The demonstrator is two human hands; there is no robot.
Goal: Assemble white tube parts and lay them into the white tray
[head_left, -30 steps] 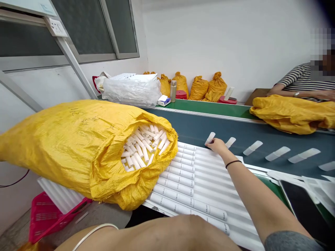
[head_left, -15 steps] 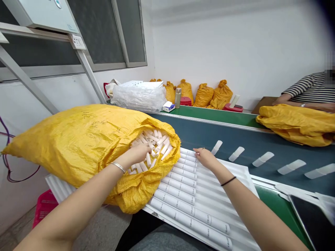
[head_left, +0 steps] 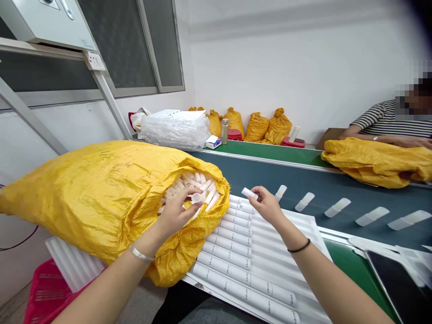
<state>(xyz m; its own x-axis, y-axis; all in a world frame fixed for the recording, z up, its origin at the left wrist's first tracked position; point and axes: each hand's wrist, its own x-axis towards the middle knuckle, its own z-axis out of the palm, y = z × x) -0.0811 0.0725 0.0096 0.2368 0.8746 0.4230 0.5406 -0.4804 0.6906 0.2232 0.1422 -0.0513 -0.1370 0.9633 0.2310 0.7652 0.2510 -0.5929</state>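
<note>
At the mouth of a big yellow woven sack point(head_left: 111, 189), my left hand point(head_left: 177, 209) has its thumb and fingers around a short white plastic tube point(head_left: 196, 198), its round open end facing me. Many similar tubes point(head_left: 212, 198) fill the sack's opening. My right hand point(head_left: 268, 207) pinches another white tube point(head_left: 249, 193) above the far end of a white ridged tray point(head_left: 280, 256). Printed white tubes point(head_left: 232, 249) lie in rows in the tray's grooves, just right of the sack.
Several frosted tubes point(head_left: 336, 208) stand in a line on the dark conveyor belt point(head_left: 270, 175). A plastic-wrapped bundle point(head_left: 173, 128) and a bottle point(head_left: 224, 130) sit beyond it. A person in a striped top point(head_left: 381, 117) is across at right, behind a yellow sack point(head_left: 374, 159). A dark tablet-like panel point(head_left: 398, 283) lies near right.
My right hand has lifted a white tube off the tray's far end. My left hand has turned and drawn back slightly, with a tube now showing between its fingers.
</note>
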